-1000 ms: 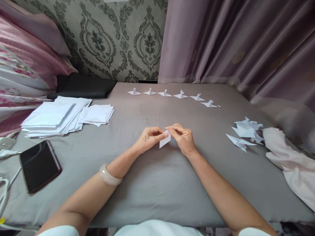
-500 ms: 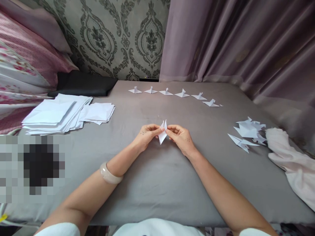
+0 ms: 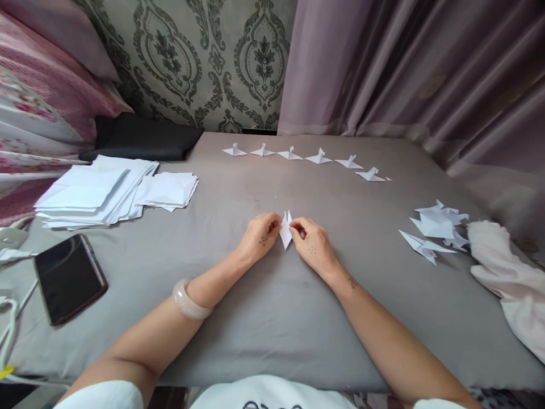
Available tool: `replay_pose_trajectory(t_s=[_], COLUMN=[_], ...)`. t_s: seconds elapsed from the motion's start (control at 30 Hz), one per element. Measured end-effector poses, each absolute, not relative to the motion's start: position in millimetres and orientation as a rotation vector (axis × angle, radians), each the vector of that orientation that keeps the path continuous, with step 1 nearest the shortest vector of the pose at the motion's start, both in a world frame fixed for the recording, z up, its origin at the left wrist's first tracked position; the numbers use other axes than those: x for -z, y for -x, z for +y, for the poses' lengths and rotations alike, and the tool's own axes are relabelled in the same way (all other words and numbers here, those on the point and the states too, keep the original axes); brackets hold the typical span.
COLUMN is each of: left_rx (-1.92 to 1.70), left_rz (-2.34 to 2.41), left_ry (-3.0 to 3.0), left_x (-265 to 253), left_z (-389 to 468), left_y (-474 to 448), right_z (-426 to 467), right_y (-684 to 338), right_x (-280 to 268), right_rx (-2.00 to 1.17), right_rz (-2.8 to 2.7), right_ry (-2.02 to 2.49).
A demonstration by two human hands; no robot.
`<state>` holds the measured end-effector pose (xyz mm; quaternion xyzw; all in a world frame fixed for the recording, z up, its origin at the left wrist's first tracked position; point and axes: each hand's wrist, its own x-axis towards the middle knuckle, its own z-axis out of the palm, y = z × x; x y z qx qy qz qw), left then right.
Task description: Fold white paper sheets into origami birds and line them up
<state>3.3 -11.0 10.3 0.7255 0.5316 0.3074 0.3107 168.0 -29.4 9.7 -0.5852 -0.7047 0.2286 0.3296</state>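
A small folded white paper piece [image 3: 286,232], a narrow diamond with two upright points split at its far end, is between my hands over the middle of the table. My left hand [image 3: 260,234] pinches its left edge between thumb and fingers. On the opposite side, my right hand [image 3: 313,241] grips the right edge with its fingertips. The lower point of the paper faces me. Beyond it, several folded paper birds [image 3: 291,153] stand in a curved row near the table's far edge.
Stacks of white paper [image 3: 89,190] and smaller paper squares [image 3: 168,189] lie at the left, before a black cover [image 3: 145,138]. A phone [image 3: 70,278] and white cables [image 3: 12,324] are nearer me. Folded paper shapes [image 3: 440,221] and pale cloth [image 3: 494,255] lie right on the grey-covered table [image 3: 272,318].
Both hands have turned more knuckles-up, and the thumbs have come off the paper's front face to its side edges. The view has shifted slightly.
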Motion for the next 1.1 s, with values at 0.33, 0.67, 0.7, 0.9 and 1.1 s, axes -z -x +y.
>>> replay_pose_trajectory(t_s=[0.33,0.67,0.7,0.9,1.1], left_rx=[-0.689,-0.651,-0.651,-0.685,-0.692], left_rz=[1.234,1.273,1.283,1.39,1.415], left_ry=[-2.065,-1.959,-1.95,-1.906,-1.898], left_x=[-13,-20,-20,-18,-16], left_z=[-11,-7,-6,-6,-3], left_y=[5,6,6,1,-1], right_z=[-32,-25,-24,-23,-23], right_y=[-179,-185,-184,-178,-175], right_x=[-16,-18,-17,-14,-11], right_rx=[-0.656,-0.775,-0.777,-0.665,-0.6], right_rz=[-2.014,-1.914,-1.901,-1.881,-1.908], right_ry=[1.498,1.539,1.548,1.59,1.611])
